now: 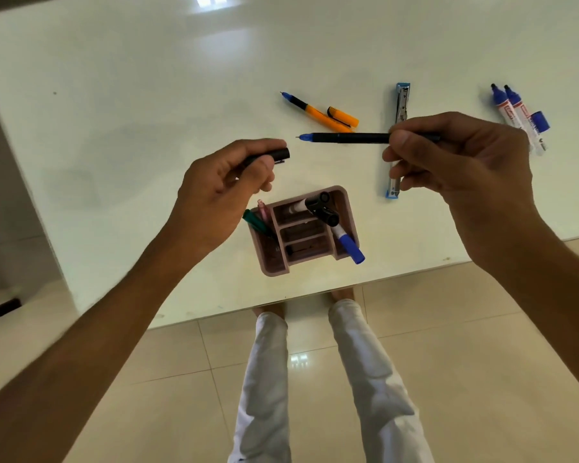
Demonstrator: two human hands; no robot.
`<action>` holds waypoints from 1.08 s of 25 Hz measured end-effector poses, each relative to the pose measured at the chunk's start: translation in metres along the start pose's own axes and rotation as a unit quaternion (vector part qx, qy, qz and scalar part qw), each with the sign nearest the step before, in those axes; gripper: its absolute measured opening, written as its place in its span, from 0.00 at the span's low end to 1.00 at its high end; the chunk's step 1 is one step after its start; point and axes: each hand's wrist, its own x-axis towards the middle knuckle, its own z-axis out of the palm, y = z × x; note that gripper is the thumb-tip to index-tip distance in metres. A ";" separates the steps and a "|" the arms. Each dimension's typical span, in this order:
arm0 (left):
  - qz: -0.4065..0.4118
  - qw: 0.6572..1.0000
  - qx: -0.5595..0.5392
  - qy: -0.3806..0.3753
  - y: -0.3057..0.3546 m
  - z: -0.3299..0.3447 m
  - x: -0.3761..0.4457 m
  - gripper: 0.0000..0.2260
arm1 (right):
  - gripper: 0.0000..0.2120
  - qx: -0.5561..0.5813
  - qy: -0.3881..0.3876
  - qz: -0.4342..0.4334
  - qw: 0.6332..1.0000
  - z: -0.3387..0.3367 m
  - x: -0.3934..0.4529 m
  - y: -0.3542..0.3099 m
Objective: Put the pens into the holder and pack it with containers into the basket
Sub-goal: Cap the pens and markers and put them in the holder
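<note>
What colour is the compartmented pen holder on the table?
Dusty pink plastic pen holder, seen best in the head view.

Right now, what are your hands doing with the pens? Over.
Right hand holds uncapped black pen. Left hand holds its cap. Holder below, part filled. Orange pen and two blue markers lie loose on table. Nothing blocking.

No readable text anywhere. Two markers (518,116) at far right of table (114,95) carry red-and-white printed labels; lettering too blurred and small to make out, brand unreadable. Dark print near lower end of one marker barrel, also illegible. Stapler (398,138), orange pen (318,111), black pen (348,138), holder (343,198): no legible marks, numbers or signs visible.
</note>
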 end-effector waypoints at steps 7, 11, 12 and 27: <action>-0.024 0.987 -0.157 -0.004 0.007 -0.007 -0.037 0.10 | 0.06 0.009 -0.039 -0.014 0.999 0.019 -0.016 -0.012; -0.041 0.975 -0.215 0.033 0.006 -0.010 -0.041 0.10 | 0.07 0.015 -0.038 -0.015 0.999 0.023 -0.023 -0.015; -0.046 0.973 -0.224 0.040 0.006 -0.012 -0.041 0.10 | 0.07 0.017 -0.037 -0.013 0.999 0.024 -0.024 -0.015; -0.054 0.978 -0.199 -0.021 0.016 -0.011 -0.040 0.09 | 0.08 -0.041 -0.107 -0.024 0.993 0.044 -0.040 -0.011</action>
